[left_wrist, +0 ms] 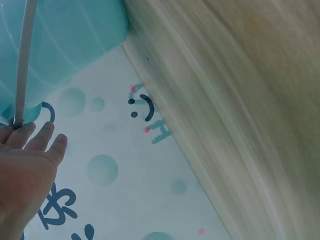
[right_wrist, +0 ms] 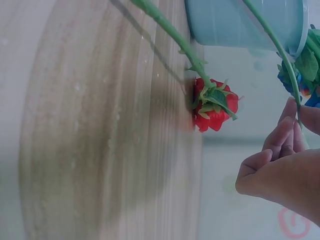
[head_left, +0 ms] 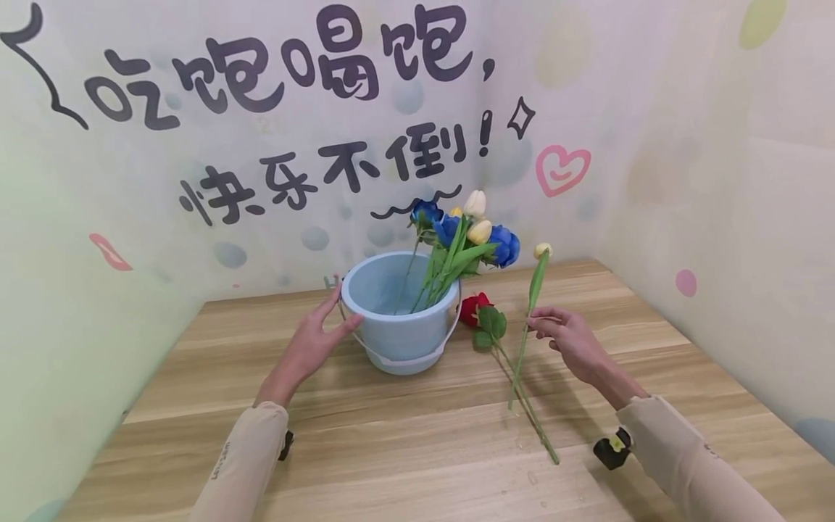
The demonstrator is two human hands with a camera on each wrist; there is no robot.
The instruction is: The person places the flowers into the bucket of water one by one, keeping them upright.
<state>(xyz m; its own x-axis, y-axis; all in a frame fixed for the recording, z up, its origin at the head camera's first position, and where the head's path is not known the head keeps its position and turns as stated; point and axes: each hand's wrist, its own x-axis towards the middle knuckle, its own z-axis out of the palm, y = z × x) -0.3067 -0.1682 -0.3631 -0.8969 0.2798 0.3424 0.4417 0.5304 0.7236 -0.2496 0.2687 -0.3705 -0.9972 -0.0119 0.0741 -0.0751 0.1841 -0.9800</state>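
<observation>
My left hand (head_left: 308, 349) rests against the left side of a light blue bucket (head_left: 401, 337), thumb near the front rim and fingers fairly straight along the side. In the left wrist view, fingertips (left_wrist: 42, 137) touch the bucket near its handle's end. My right hand (head_left: 574, 346) pinches the green stem of a pale yellow tulip (head_left: 542, 251), held upright and slightly tilted to the bucket's right. Blue flowers (head_left: 504, 246) and pale tulips (head_left: 480, 232) lean over the bucket's right rim, stems inside. Below the held tulip lies a red rose (right_wrist: 215, 106) on the table.
The wood-grain table (head_left: 365, 449) meets a white wall (head_left: 274, 239) with large dark lettering close behind the bucket. The rose's stem (head_left: 531, 420) stretches toward the table's front. The bucket's pale handle (head_left: 417, 360) hangs down across its front.
</observation>
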